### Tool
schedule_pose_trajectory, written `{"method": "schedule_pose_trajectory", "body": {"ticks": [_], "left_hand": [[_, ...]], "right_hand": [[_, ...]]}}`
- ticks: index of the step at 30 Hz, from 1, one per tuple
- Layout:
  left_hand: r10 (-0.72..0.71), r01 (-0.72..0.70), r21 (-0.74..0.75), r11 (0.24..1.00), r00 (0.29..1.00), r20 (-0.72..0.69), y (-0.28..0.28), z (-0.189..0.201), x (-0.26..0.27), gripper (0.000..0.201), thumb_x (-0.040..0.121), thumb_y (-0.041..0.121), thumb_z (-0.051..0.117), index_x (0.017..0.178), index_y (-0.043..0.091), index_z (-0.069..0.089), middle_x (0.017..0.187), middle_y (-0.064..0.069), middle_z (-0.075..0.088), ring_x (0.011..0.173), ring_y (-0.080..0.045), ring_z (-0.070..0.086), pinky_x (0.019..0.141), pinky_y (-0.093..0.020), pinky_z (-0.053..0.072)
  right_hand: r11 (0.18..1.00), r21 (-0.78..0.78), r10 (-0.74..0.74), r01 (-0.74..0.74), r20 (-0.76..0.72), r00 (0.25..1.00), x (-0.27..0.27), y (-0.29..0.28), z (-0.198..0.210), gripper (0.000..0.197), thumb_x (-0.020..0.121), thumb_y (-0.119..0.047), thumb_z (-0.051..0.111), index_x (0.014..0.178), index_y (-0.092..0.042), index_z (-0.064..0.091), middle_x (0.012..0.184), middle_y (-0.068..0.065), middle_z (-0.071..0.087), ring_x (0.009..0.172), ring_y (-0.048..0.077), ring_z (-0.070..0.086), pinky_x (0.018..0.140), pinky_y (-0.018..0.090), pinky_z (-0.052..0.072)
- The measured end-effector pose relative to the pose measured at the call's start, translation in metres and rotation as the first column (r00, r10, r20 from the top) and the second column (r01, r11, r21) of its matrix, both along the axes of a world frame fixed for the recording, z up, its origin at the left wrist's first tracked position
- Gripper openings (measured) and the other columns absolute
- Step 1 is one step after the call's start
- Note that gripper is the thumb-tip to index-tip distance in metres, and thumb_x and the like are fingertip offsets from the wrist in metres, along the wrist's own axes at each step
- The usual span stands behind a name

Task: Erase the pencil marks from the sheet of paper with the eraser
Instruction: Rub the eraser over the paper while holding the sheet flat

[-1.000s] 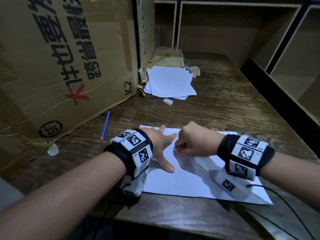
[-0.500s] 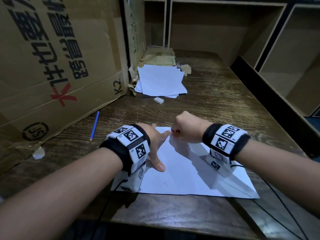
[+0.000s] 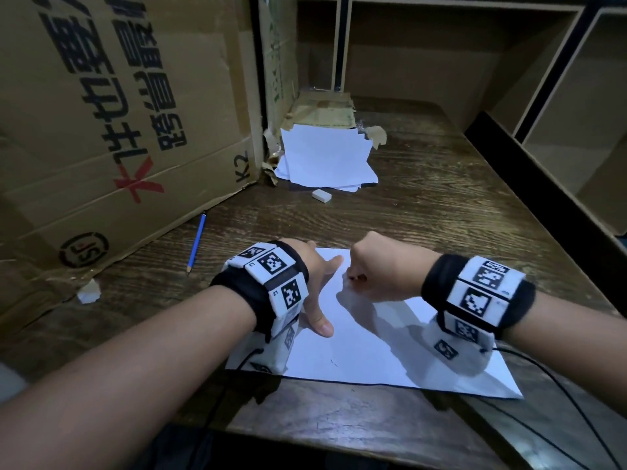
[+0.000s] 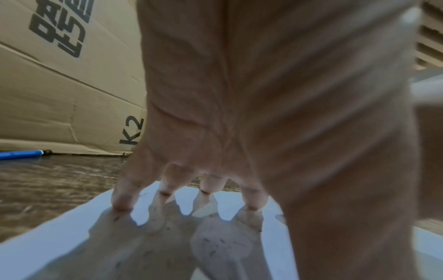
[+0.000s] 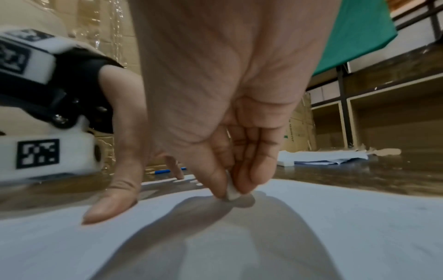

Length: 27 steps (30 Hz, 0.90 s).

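Observation:
A white sheet of paper (image 3: 366, 347) lies flat on the dark wooden desk in front of me. My left hand (image 3: 319, 283) presses on its left part with fingers spread and straight; the left wrist view shows the fingertips (image 4: 122, 204) on the sheet (image 4: 59, 242). My right hand (image 3: 373, 269) is curled over the far part of the sheet and pinches a small white eraser (image 5: 232, 191) between thumb and fingers, its tip on the paper (image 5: 335, 217). A faint small pencil mark (image 3: 334, 361) shows near the front edge.
A second white eraser (image 3: 321, 195) lies before a stack of white paper (image 3: 325, 161) at the back. A blue pencil (image 3: 196, 244) lies left of the sheet, beside a big cardboard box (image 3: 112, 123). A crumpled paper scrap (image 3: 89, 293) lies far left. Shelves stand right.
My right hand with the eraser has shifted a little back and forth on the far part of the sheet. The left hand stays pressed in place. The head view moved slightly.

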<state>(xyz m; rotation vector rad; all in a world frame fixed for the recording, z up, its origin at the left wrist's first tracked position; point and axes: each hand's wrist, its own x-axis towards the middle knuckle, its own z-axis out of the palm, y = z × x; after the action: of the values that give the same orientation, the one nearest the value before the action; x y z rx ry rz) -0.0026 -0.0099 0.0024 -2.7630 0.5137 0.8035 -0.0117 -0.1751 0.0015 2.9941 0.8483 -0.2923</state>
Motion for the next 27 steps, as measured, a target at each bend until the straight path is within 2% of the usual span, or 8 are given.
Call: {"method": "schedule_pose_trajectory", "body": {"ticks": [2, 5, 9, 14, 18, 20, 23, 27], "left_hand": [[-0.005, 0.005, -0.017, 1.0, 1.0, -0.002, 0.001, -0.002, 0.002, 0.144, 0.051, 0.085, 0.074, 0.153, 0.045, -0.018, 0.166, -0.017, -0.005, 0.148, -0.026, 0.029, 0.091, -0.027, 0.035], [0.003, -0.004, -0.051, 0.999, 1.0, -0.018, 0.002, -0.002, 0.001, 0.14, 0.055, 0.081, 0.076, 0.153, 0.046, -0.017, 0.167, -0.014, -0.005, 0.153, -0.022, 0.016, 0.09, -0.026, 0.029], [0.004, -0.004, -0.015, 1.0, 1.0, -0.011, 0.0, -0.002, 0.003, 0.145, 0.047, 0.084, 0.077, 0.156, 0.043, -0.011, 0.167, -0.014, -0.004, 0.148, -0.027, 0.029, 0.097, -0.03, 0.036], [0.023, -0.023, -0.005, 1.0, 0.999, -0.034, -0.003, 0.001, 0.004, 0.144, 0.053, 0.079, 0.079, 0.154, 0.043, -0.018, 0.168, -0.009, 0.004, 0.149, -0.025, 0.027, 0.104, -0.031, 0.035], [0.024, -0.024, -0.016, 1.0, 1.0, -0.012, -0.002, -0.001, 0.003, 0.146, 0.05, 0.082, 0.078, 0.154, 0.044, -0.017, 0.168, -0.009, 0.007, 0.147, -0.026, 0.032, 0.099, -0.029, 0.037], [0.01, -0.01, -0.009, 1.0, 1.0, 0.012, -0.002, -0.002, 0.001, 0.147, 0.049, 0.082, 0.078, 0.155, 0.043, -0.015, 0.166, -0.013, 0.013, 0.144, -0.028, 0.037, 0.099, -0.032, 0.041], [-0.005, 0.006, -0.013, 1.0, 1.0, 0.025, -0.002, -0.004, 0.002, 0.145, 0.052, 0.082, 0.077, 0.155, 0.041, -0.016, 0.163, -0.013, 0.025, 0.136, -0.027, 0.047, 0.092, -0.03, 0.044], [0.006, -0.007, -0.054, 0.999, 1.0, -0.015, 0.0, -0.001, 0.002, 0.147, 0.047, 0.082, 0.079, 0.151, 0.049, -0.019, 0.165, -0.009, 0.02, 0.138, -0.024, 0.046, 0.089, -0.025, 0.038]], "right_hand": [[1.0, -0.008, -0.007, 0.007, 0.012, 1.0, 0.004, 0.001, 0.004, 0.033, 0.089, -0.021, 0.056, 0.058, -0.011, 0.055, 0.058, 0.004, 0.048, 0.059, 0.028, 0.049, 0.051, 0.027, 0.037], [0.997, 0.05, -0.053, 0.051, 0.043, 0.998, 0.015, 0.001, 0.003, 0.034, 0.091, -0.019, 0.053, 0.057, -0.012, 0.049, 0.06, 0.004, 0.043, 0.065, 0.032, 0.053, 0.056, 0.032, 0.043], [1.0, 0.009, -0.008, 0.008, 0.026, 1.0, -0.003, -0.001, 0.0, 0.041, 0.092, -0.023, 0.056, 0.053, -0.014, 0.044, 0.056, 0.002, 0.042, 0.058, 0.028, 0.045, 0.055, 0.031, 0.039], [0.999, 0.035, -0.026, 0.025, 0.021, 0.999, 0.007, -0.003, 0.004, 0.028, 0.091, -0.024, 0.056, 0.072, -0.007, 0.069, 0.06, 0.002, 0.049, 0.063, 0.03, 0.056, 0.06, 0.036, 0.054], [0.999, 0.033, -0.039, 0.037, 0.058, 0.998, 0.004, -0.002, -0.004, 0.033, 0.091, -0.024, 0.055, 0.062, -0.008, 0.059, 0.059, 0.003, 0.042, 0.06, 0.03, 0.05, 0.054, 0.03, 0.041], [0.999, 0.023, -0.028, 0.028, -0.007, 1.0, -0.007, -0.003, -0.002, 0.037, 0.091, -0.026, 0.058, 0.057, -0.012, 0.055, 0.058, 0.004, 0.048, 0.058, 0.029, 0.049, 0.05, 0.033, 0.042], [0.999, 0.032, 0.015, -0.014, -0.043, 0.999, -0.002, -0.004, 0.005, 0.026, 0.088, -0.026, 0.059, 0.069, -0.013, 0.071, 0.068, 0.005, 0.066, 0.067, 0.027, 0.061, 0.064, 0.039, 0.057], [0.993, 0.113, -0.04, 0.036, 0.027, 0.999, 0.015, -0.001, 0.001, 0.032, 0.088, -0.017, 0.054, 0.056, -0.016, 0.054, 0.06, 0.005, 0.053, 0.064, 0.032, 0.057, 0.061, 0.039, 0.055]]}}
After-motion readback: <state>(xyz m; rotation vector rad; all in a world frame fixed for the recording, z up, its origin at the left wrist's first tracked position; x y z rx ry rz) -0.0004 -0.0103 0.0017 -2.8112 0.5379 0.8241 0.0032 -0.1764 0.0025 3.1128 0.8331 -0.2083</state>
